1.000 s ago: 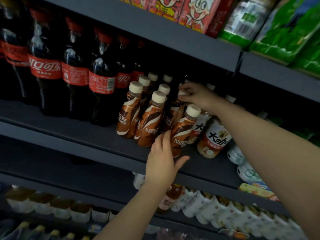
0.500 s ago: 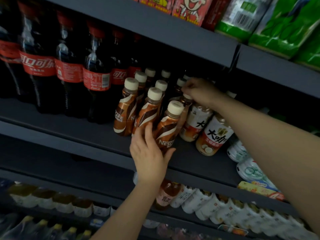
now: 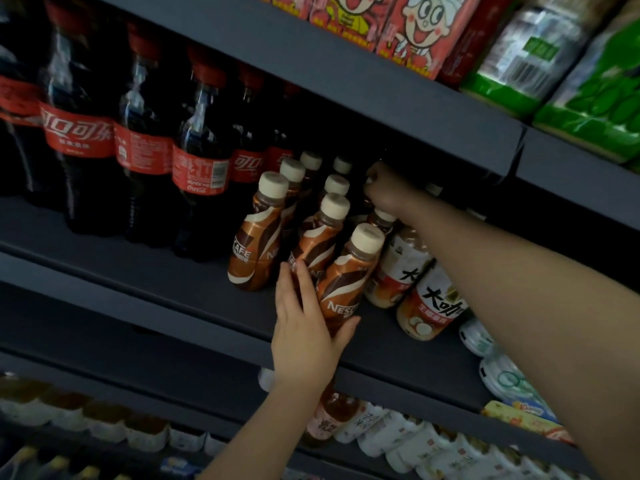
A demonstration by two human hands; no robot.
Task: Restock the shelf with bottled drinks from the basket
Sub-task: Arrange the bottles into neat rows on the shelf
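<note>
Location: dark grey shelf (image 3: 173, 282) in a store, seen from below eye level.
Task item: brown coffee bottle (image 3: 346, 282) with a cream cap, standing at the front of the shelf, tilted slightly, at the right end of the front row of like bottles.
Left hand (image 3: 304, 327): raised from below, fingers laid up the left side of the coffee bottle and thumb curled under its base on the right; it grasps the bottle low down.
Right hand (image 3: 388, 188): reaching deep into the shelf bay behind the coffee rows, fingers bent down over bottle tops there. Whether it grips one cannot be told; the area is dark and the fingertips are hidden.
Neighbouring coffee bottles (image 3: 256, 244): same brown wrap and cream caps, standing in rows running back from the shelf front, just left of the held bottle and touching it.
Milk tea bottles (image 3: 429, 303): white and red labels, immediately right of the held bottle, under the right forearm.
Cola bottles (image 3: 201, 174): tall, dark, red labels and caps, ranked along the left of the same shelf.
Upper shelf: red cartoon packs (image 3: 412, 32) and green bags (image 3: 595, 98).
Lower shelf: rows of pale bottles (image 3: 398, 438), partly blurred.
Basket: out of view.
</note>
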